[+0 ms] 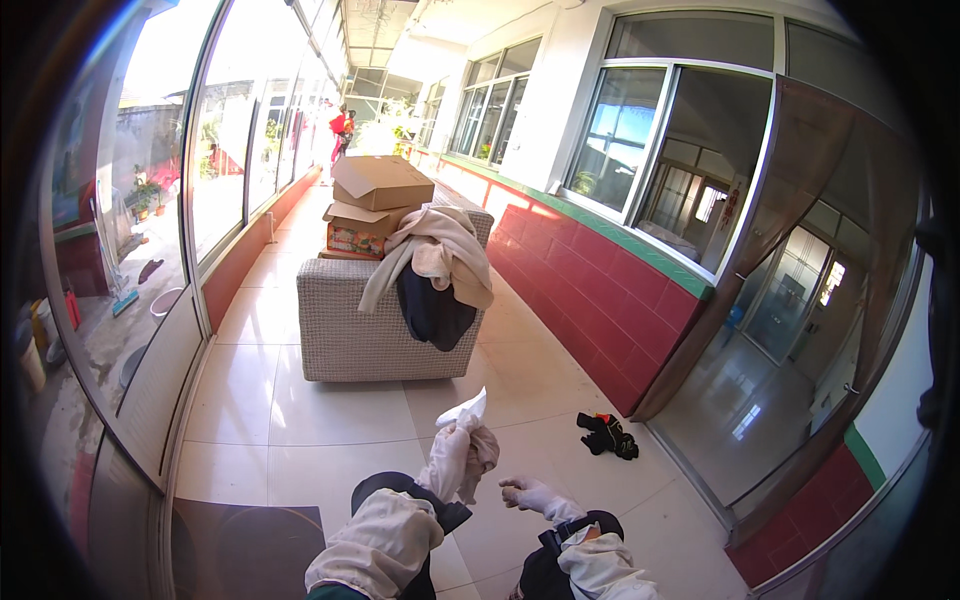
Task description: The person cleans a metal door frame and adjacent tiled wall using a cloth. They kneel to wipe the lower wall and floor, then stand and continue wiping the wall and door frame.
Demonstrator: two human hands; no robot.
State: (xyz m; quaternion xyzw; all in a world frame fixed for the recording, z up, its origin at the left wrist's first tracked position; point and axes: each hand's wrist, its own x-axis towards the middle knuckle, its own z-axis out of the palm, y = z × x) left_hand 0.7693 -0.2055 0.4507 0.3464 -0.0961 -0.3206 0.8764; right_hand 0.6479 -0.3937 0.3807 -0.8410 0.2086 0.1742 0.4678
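Observation:
My left hand (448,448), in a whitish glove, grips a bunched greyish-beige cloth (481,454). A white tip of thin material (465,409) sticks up above the fist; whether it belongs to the cloth I cannot tell. My right hand (531,496), gloved too, hangs a little apart on the right with loosely bent fingers and nothing visible in it. Dark straps circle both wrists over pale sleeves. Beyond my hands stands a woven-fabric sofa (352,322), with a beige garment (420,232) and a dark cloth (435,307) draped over its near end.
Opened cardboard boxes (382,182) are stacked on the sofa. A crumpled black fabric item (609,436) lies on the tiled floor (345,465) at right. A dark mat (247,551) lies lower left. Glass panels flank the left; a curtained doorway (750,390) opens right.

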